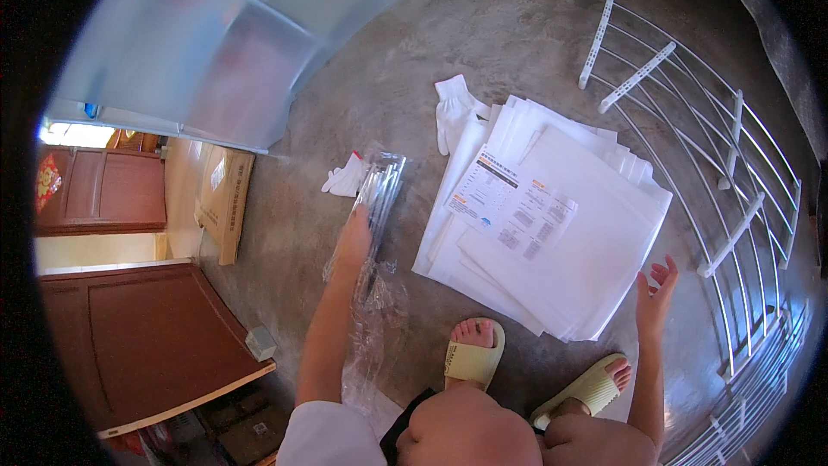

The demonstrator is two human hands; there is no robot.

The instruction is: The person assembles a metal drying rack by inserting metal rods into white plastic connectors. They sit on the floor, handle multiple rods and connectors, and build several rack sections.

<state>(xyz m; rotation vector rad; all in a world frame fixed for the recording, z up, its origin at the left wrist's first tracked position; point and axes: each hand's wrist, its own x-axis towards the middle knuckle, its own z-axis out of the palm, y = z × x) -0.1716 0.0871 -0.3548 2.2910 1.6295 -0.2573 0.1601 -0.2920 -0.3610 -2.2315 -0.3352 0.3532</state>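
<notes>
My left hand [356, 233] grips a bundle of shiny metal tubes [386, 191] wrapped in clear plastic; its fingers are partly hidden. Crumpled clear plastic film [369, 349] trails from the bundle towards me. A white knit glove [344, 178] with a red edge lies just left of the tubes. In the middle of the floor, a stack of folded white sheets [595, 207] carries a printed instruction sheet [511, 200]. Another white glove [456, 107] lies at the stack's far left corner. Beside the stack's right edge, my right hand [656, 288] is raised with fingers apart, holding nothing.
White metal tube racks with plastic connectors [705, 110] lie along the right, with more tubes [750, 414] nearer me. A translucent-covered cabinet [213, 32] stands at far left. A cardboard box [226, 200] and a brown wooden door [155, 336] are on the left.
</notes>
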